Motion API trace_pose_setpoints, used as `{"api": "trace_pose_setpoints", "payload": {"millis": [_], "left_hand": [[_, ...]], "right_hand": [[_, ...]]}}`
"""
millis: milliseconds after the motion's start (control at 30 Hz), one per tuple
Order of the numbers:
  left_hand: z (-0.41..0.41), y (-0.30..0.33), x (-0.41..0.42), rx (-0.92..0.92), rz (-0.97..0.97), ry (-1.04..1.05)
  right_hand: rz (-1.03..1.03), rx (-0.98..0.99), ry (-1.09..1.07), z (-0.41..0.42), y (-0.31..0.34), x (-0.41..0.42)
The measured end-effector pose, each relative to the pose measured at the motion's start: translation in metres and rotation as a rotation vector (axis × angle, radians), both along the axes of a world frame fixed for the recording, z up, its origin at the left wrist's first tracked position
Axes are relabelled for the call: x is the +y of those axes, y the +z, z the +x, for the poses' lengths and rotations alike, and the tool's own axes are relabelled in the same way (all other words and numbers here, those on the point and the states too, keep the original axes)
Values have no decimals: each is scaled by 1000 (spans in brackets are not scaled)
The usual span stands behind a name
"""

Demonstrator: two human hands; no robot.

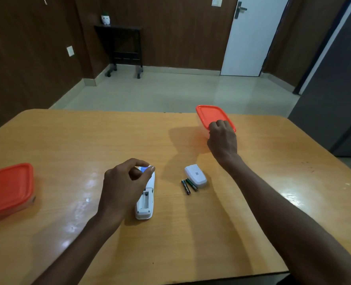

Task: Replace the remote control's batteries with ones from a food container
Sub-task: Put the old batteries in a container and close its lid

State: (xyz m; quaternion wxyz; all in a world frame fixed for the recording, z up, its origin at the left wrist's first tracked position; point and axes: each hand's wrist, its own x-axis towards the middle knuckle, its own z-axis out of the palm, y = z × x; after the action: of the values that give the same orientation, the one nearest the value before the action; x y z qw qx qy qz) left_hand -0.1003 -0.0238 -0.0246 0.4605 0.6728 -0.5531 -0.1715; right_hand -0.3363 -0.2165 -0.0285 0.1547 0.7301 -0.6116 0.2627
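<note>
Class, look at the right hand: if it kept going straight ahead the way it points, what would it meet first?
The right hand already lies at the near edge of the far container, fingers curled on its orange lid, so it would push into that container first. Beyond it only bare table shows, though depth is hard to judge.

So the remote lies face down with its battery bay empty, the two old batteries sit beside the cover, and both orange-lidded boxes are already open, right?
Not quite: both boxes are shut. The head view shows the far container with its lid on under the right hand, and the near container is lidded too. The remote, batteries and cover are as you say.
</note>
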Motion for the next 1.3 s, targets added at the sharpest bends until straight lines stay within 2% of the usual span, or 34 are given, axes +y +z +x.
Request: {"api": "trace_pose_setpoints", "payload": {"millis": [100, 267, 433, 567, 700, 833, 1033, 1200, 1300], "left_hand": [[-4, 8, 4, 196, 75, -73], [-9, 20, 4, 747, 188, -164], [-11, 25, 12, 1164, 317, -308], [-2, 23, 18, 1403, 308, -463], [3, 26, 18, 1613, 335, -491], [6, 27, 16, 1684, 383, -600], [6, 26, 17, 1679, 380, -676], [9, 29, 19, 1681, 365, -798], [12, 30, 18, 1694, 386, -874]], "right_hand": [[-64, -126, 142, 18, 13, 40], [-33, -378, 408, 50, 40, 129], [33, -549, 660, 71, 47, 192], [23, -530, 808, 69, 39, 195], [-52, -290, 928, 58, 20, 180], [-159, -68, 983, 49, 13, 169], [-184, -113, 1000, 45, 15, 166], [-244, 8, 1045, 44, 19, 168], [-276, 6, 1027, 45, 15, 169]]}}
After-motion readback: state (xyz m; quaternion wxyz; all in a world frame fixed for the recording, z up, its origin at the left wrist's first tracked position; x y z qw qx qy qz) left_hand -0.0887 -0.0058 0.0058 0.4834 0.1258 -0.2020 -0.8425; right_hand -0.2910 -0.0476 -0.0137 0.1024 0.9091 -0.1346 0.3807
